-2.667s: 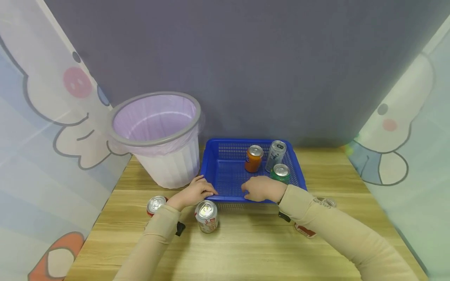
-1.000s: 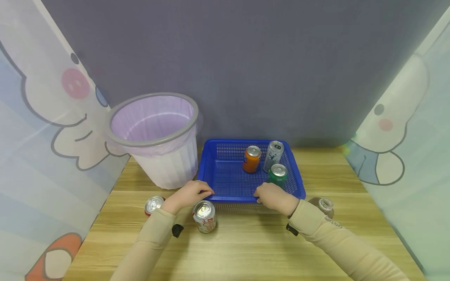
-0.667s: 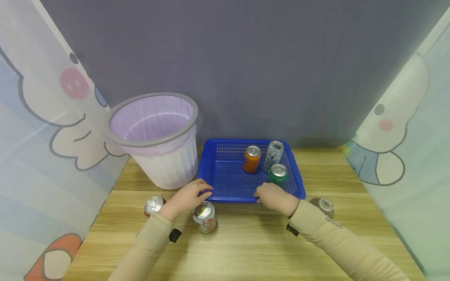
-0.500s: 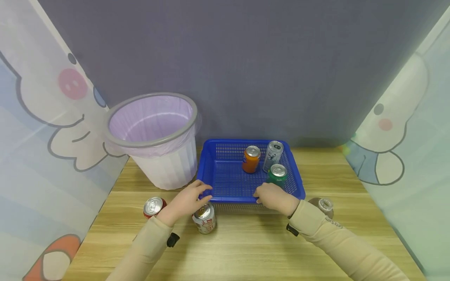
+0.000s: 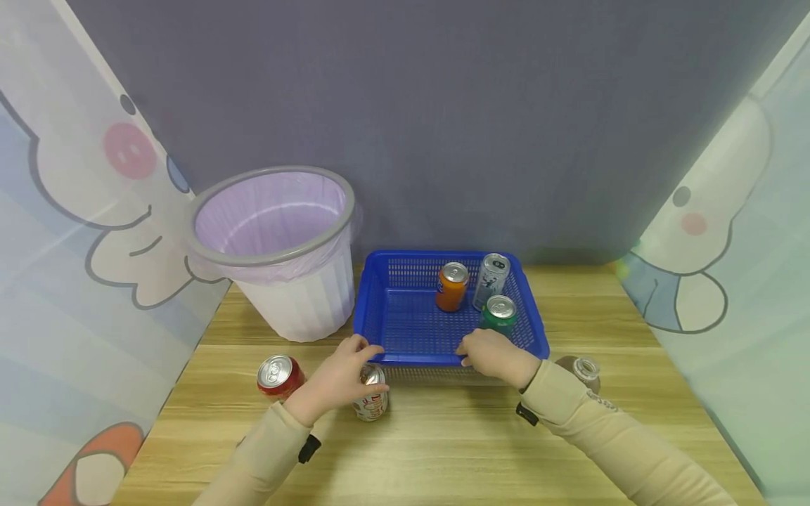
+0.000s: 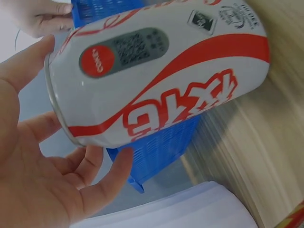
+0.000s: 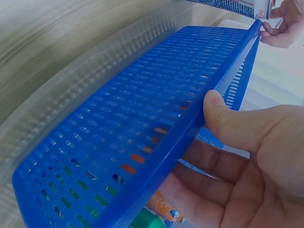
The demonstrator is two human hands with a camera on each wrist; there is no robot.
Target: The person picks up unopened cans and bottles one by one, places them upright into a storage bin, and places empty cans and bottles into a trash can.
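Observation:
My left hand (image 5: 335,379) is spread over the top of a white and red soda can (image 5: 372,406) standing before the basket. In the left wrist view, parted fingers and thumb (image 6: 33,61) surround the top end of this can (image 6: 156,71), not closed in on it. With thumb outside and fingers inside, my right hand (image 5: 496,355) grips the front rim of the blue plastic basket (image 5: 418,359). Inside the basket, an orange can (image 5: 450,294), a tall silver can (image 5: 490,284) and a green can (image 5: 498,320) stand upright toward the right.
Left of my left hand is a red can (image 5: 282,379), partly behind the wrist. A white bin (image 5: 304,302) with a purple liner stands back left. Beside the right sleeve is a bottle with brownish contents (image 5: 579,372). A grey wall (image 5: 443,126) closes the back.
My left hand has left the basket's front rim, opened, and come back over the white and red can. My right hand earlier moved right along the rim and has stayed there since.

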